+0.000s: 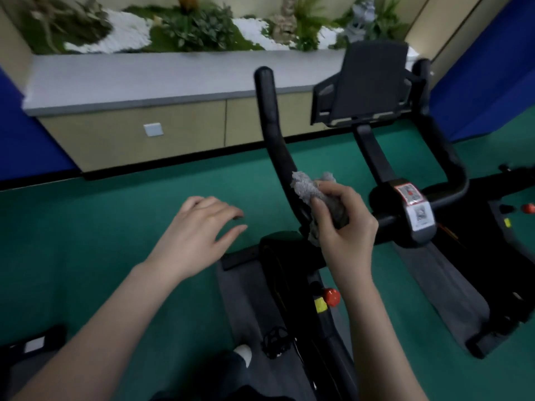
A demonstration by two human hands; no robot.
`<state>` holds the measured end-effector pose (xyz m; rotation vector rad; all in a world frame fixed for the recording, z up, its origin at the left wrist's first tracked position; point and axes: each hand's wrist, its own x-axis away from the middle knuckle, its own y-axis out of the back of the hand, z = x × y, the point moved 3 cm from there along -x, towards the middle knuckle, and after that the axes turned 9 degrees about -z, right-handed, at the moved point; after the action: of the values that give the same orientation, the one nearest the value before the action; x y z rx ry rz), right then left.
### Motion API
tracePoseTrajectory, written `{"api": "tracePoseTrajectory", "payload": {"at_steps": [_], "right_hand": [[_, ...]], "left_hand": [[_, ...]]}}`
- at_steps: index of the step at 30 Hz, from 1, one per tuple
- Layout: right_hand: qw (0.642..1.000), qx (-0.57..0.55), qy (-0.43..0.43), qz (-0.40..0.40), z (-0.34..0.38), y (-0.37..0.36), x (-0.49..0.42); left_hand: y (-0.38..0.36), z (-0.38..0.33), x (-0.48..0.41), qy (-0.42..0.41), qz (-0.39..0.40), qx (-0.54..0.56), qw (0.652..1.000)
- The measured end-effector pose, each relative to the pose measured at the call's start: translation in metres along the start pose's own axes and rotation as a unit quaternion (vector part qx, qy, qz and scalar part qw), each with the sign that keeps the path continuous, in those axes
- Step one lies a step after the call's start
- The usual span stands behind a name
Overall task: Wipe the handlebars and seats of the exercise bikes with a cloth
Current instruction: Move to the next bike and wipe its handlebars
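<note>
A black exercise bike stands in front of me, its handlebars (273, 131) curving up on the left and right (447, 157) of a dark tablet holder (367, 88). My right hand (344, 224) grips a grey cloth (309, 189) bunched around the lower part of the left handlebar, near the centre clamp (411, 209). My left hand (199, 235) hovers over the green floor to the left of the bike, fingers loosely spread and holding nothing. The seat is not in view.
A red knob (331, 296) and a yellow tag sit on the bike frame below. Grey mats (443, 287) lie under the bike. A low beige cabinet (144, 131) with a grey top and a planter runs along the back. A blue wall (486, 73) stands at right.
</note>
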<state>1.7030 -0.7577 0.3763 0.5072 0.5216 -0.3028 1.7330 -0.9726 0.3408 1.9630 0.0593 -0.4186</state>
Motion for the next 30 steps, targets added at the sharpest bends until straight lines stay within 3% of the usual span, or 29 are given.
{"api": "tracePoseTrajectory", "payload": {"at_steps": [16,24,30], "right_hand": [[0.965,-0.146,0.031,0.218,0.139,-0.137,0.125],[0.926,-0.195,0.046,0.320,0.215,-0.191,0.211],[0.873,-0.240,0.085,0.416,0.275,-0.224,0.270]], "left_hand": [[0.087,0.125,0.221,0.266,0.007,-0.097,0.959],[0.110,0.158,0.372,0.414,0.044,-0.098,0.904],[0.132,0.159,0.456,0.521,0.012,-0.095,0.848]]}}
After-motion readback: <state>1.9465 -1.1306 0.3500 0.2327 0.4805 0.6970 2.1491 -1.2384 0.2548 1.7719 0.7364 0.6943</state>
